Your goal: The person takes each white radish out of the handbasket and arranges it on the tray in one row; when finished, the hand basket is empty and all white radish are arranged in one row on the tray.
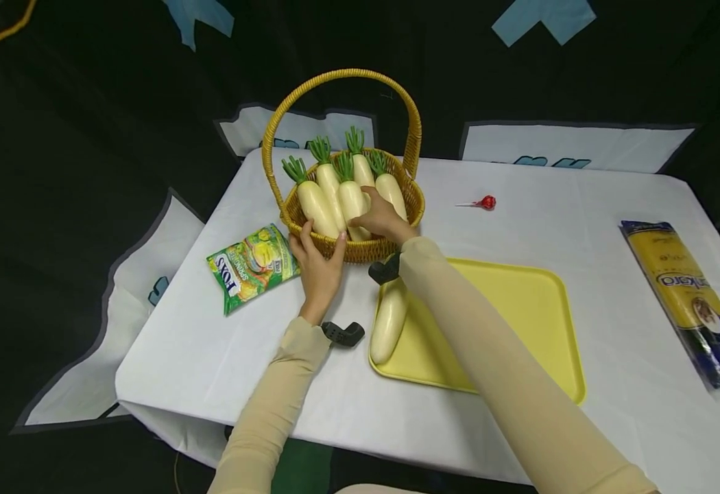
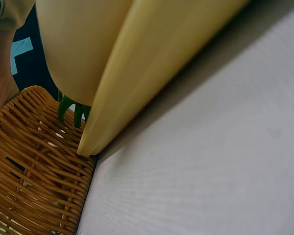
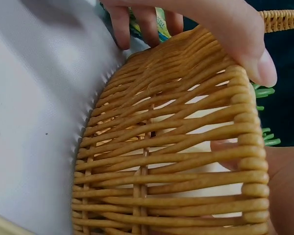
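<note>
While the left hand [image 1: 318, 278] braces the wicker basket [image 1: 360, 252], the right hand [image 1: 386, 218] has a white radish [image 1: 351, 199] clamped between thumb and fingers!
That radish sits inside the basket, other radishes [image 1: 318, 208] packed around those gripping fingers; the left hand's fingers are spread apart, touching the near rim, with a green FOX'S packet [image 1: 252, 266] just to their left. Nearer the person than the right fingers, a lone radish [image 1: 389, 322] lies on the yellow tray [image 1: 520, 322]; off to their right, a red lollipop [image 1: 488, 202].
</note>
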`<state>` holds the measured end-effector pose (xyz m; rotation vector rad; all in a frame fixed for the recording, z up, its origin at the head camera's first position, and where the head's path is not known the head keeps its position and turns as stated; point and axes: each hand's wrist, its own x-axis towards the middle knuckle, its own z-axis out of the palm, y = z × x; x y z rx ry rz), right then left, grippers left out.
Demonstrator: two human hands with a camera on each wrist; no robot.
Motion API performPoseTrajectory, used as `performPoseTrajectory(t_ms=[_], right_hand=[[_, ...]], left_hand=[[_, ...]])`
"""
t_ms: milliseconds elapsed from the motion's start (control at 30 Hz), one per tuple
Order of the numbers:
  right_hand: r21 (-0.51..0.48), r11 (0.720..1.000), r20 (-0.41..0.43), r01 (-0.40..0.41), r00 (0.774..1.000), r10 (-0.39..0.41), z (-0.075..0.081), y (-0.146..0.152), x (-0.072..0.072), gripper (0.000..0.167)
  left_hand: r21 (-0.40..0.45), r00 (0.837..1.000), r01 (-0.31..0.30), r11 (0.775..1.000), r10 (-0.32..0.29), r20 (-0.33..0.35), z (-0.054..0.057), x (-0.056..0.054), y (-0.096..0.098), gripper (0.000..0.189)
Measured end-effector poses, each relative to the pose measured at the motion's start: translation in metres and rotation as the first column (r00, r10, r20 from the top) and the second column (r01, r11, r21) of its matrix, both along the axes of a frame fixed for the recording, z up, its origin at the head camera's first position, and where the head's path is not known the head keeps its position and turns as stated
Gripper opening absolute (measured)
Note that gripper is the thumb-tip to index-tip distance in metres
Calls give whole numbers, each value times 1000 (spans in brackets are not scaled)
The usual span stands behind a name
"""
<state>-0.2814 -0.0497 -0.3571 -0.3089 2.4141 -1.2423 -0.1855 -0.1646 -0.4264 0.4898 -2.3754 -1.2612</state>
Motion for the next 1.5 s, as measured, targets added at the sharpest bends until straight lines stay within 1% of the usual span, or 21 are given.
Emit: performPoseTrajectory(t_ms=[267, 400, 533, 700, 833, 933, 1000, 1100, 1267, 1367, 1433, 1500], right_hand=[[41, 999, -49, 13, 999, -11, -4, 0, 1, 78], [38, 999, -60, 18, 998, -16, -6, 2, 2, 76], [-15, 999, -24, 35, 999, -35, -5, 6, 2, 76], [-112, 991, 59, 73, 996, -67, -5, 10, 0, 74], [-240, 964, 165, 115, 983, -76, -6, 11, -2, 73], [-322, 934, 241, 155, 967, -77, -6, 13, -3, 72], [-361, 916, 273, 174, 959, -75, -5, 16, -3, 71], [-427, 883, 321, 196, 945, -55, -1, 22, -3, 68], [-520, 831, 354, 198, 935, -2, 12, 33, -2, 63], [-570, 800, 357, 184, 933, 40, 23, 44, 4, 61], [-593, 789, 351, 162, 934, 72, 30, 54, 11, 61], [-604, 786, 335, 129, 937, 103, 37, 65, 19, 62]], left_hand=[[-14, 1000, 5, 1000, -5, -5, -2, 1, 1, 72], [-15, 1000, 6, 1000, -6, 1, -3, 1, 3, 73], [-13, 1000, 12, 1000, -12, 4, -3, 1, 4, 74], [-1, 1000, 16, 1000, -16, 26, -3, 2, 5, 74], [-1, 1000, 8, 1000, -8, 30, -3, 2, 6, 74], [-4, 999, 7, 1000, -7, 35, -3, 2, 5, 74], [-4, 999, 8, 1000, -8, 37, -3, 3, 5, 74], [-6, 999, 10, 1000, -10, 37, -3, 2, 5, 74], [-5, 1000, 6, 1000, -6, 20, -2, 1, 3, 74], [-3, 1000, 4, 1000, -4, 13, -2, 0, 1, 74], [-2, 1000, 6, 1000, -6, 12, -2, -1, 0, 74], [-1, 1000, 5, 1000, -5, 11, -1, -1, -1, 74]])
